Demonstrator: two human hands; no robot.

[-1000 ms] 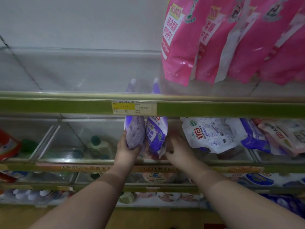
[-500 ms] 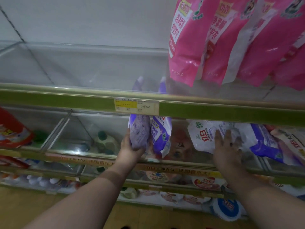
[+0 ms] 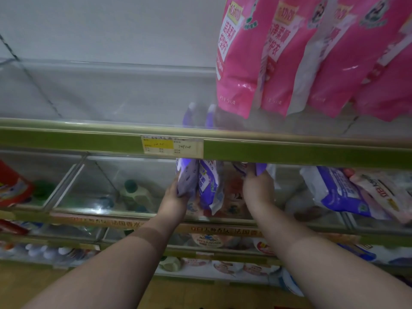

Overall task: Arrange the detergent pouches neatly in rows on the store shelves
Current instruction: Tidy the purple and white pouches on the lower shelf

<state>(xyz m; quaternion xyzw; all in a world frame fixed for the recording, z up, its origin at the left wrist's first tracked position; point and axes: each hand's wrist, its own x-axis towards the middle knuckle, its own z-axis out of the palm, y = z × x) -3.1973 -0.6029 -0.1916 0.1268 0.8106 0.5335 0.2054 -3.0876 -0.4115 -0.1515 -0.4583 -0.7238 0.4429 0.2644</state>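
Two purple detergent pouches stand upright side by side on the middle glass shelf [image 3: 133,214], their tops hidden behind the green shelf rail. My left hand [image 3: 176,197] grips the lower edge of the left purple pouch [image 3: 186,178]; the second purple pouch [image 3: 209,186] leans against it. My right hand [image 3: 257,188] is closed on a third white and purple pouch [image 3: 260,169] just right of them, mostly hidden by the rail. More white, purple and pink pouches [image 3: 341,190] lie flat in a loose pile further right.
Large pink pouches [image 3: 289,59] stand on the top glass shelf at the right; its left part is bare. A price tag [image 3: 171,146] sits on the green rail. Green-capped bottles [image 3: 136,195] and a red pack [image 3: 13,188] are at the left. Lower shelves hold more goods.
My right hand left the pile at the right and came back left, holding a white and purple pouch beside the two standing ones. My left hand kept its hold.
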